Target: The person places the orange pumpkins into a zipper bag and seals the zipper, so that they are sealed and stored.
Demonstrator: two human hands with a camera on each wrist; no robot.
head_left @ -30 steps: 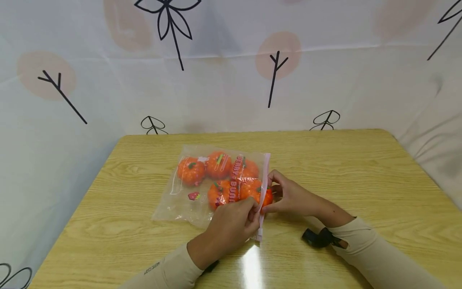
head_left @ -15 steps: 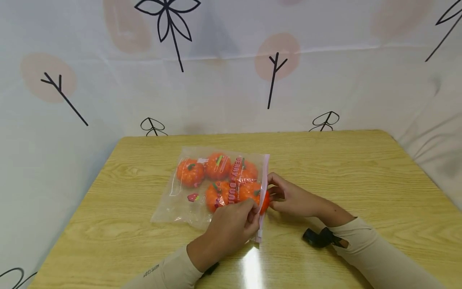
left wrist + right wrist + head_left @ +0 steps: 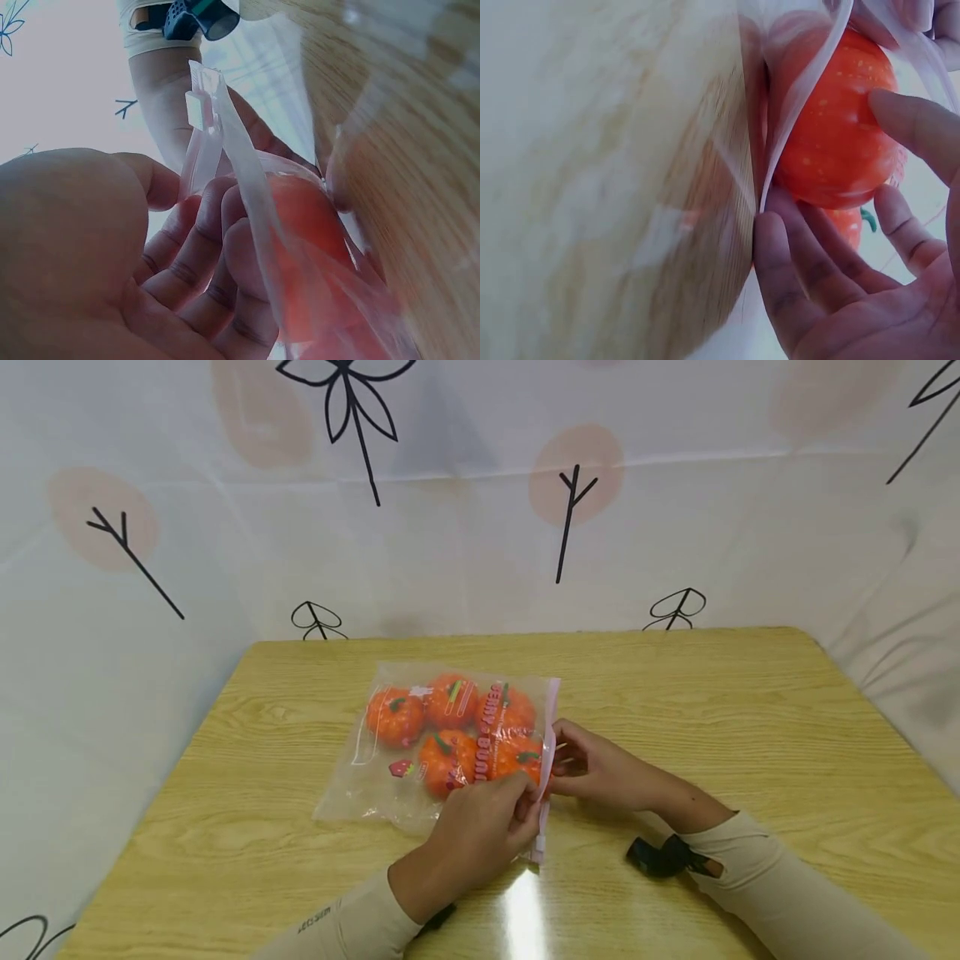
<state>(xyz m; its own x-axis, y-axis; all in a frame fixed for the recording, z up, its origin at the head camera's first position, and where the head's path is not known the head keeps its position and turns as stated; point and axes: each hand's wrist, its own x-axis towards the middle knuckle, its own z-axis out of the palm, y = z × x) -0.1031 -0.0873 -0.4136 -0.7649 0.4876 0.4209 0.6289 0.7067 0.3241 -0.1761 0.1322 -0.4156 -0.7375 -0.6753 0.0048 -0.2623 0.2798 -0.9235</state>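
A clear zip bag with pink print lies on the table, its pink zip edge facing right. Inside are several orange toy pumpkins with green stems. My left hand pinches the near part of the zip edge, close to the white slider. At the bag's mouth, my right hand holds its thumb and fingertips around the nearest toy pumpkin, the thumb on its side. The zip edge hides part of this pumpkin and the right fingertips in the head view.
The wooden table extends around the bag, with its far edge against a white patterned cloth. A black wrist camera is strapped at the right sleeve. Light glares on the tabletop near the left wrist.
The pumpkin at the mouth has moved left into the bag, with my right fingers following to the zip edge. The near middle pumpkin has shifted left. My left hand stays in place.
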